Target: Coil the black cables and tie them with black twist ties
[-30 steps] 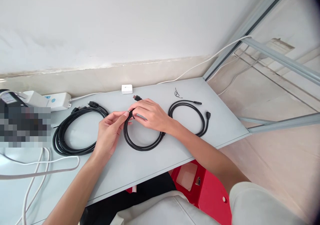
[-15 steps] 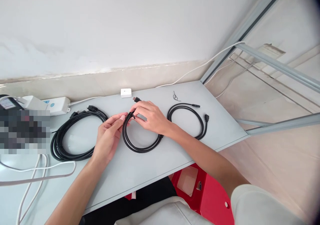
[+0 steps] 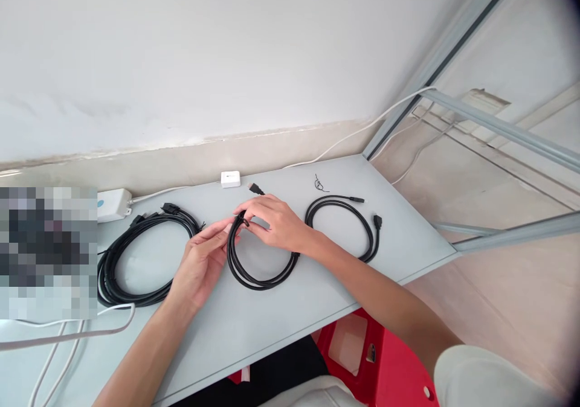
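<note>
A coiled black HDMI cable [image 3: 260, 285] lies on the grey table between my hands, its plug [image 3: 255, 188] sticking out behind my right hand. My left hand [image 3: 202, 265] pinches the left side of the coil with its thumb and fingertips. From the other side, my right hand [image 3: 283, 226] is closed at the same spot, its thumb and fingers on a small black twist tie [image 3: 245, 220] around the strands. The fingertips partly hide the tie. Another tie holds the right side of the coil, near my right wrist.
A thicker black cable coil [image 3: 109, 274] lies left, and another black cable [image 3: 371, 244] right. Thin loose ties [image 3: 319, 183] and a white adapter [image 3: 231, 179] sit near the wall. White cords [image 3: 109, 333] cross the left front. A metal frame [image 3: 408, 108] rises at the right.
The view has shifted slightly, so everything sits a little lower. Both hands stay at the same spot on the coil, with small finger movements at the tie.
</note>
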{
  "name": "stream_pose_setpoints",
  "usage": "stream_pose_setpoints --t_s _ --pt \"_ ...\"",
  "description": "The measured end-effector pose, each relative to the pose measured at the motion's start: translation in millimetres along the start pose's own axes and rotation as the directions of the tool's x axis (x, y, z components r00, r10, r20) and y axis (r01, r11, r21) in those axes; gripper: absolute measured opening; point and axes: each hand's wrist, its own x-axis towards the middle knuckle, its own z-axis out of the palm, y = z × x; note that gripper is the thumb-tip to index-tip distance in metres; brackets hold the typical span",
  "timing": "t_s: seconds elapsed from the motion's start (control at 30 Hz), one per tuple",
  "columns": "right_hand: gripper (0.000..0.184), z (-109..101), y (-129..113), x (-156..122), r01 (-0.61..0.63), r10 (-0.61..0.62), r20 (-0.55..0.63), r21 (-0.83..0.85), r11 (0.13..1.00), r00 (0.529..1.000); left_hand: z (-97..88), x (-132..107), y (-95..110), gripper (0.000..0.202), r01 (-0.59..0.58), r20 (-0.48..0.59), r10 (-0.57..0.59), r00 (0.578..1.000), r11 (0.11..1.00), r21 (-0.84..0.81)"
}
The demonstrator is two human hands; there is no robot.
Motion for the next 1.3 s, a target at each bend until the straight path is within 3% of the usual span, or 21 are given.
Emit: stream_pose_setpoints --t_s 0.2,0.4,0.63,1.03,1.3 --pt "0.015 4 2 -2 0.047 -0.048 -0.018 -0.043 0.998 0.999 -0.6 -3 -2 0.031 -0.138 0.004 0.139 0.990 0.978 0.158" --pt "0.017 8 2 -3 0.095 -0.096 -0.007 -0.105 0.990 0.995 1.4 -1 -5 0.040 -0.161 -0.020 0.171 0.985 0.957 0.242" --pt "0.018 10 0 -4 0.128 -0.130 -0.002 -0.166 0.978 0.992 0.5 -2 0 0.036 -0.100 -0.022 0.108 0.994 0.968 0.228" --pt "0.016 11 -5 -4 0.091 -0.091 0.008 -0.104 0.990 0.996 -0.9 -1 6 0.037 -0.017 -0.020 0.021 1.000 0.981 0.192" --pt "0.012 3 -3 -2 0.170 -0.170 0.004 -0.075 0.983 0.985 0.5 -1 13 0.037 0.059 0.017 -0.063 0.998 0.983 0.173"
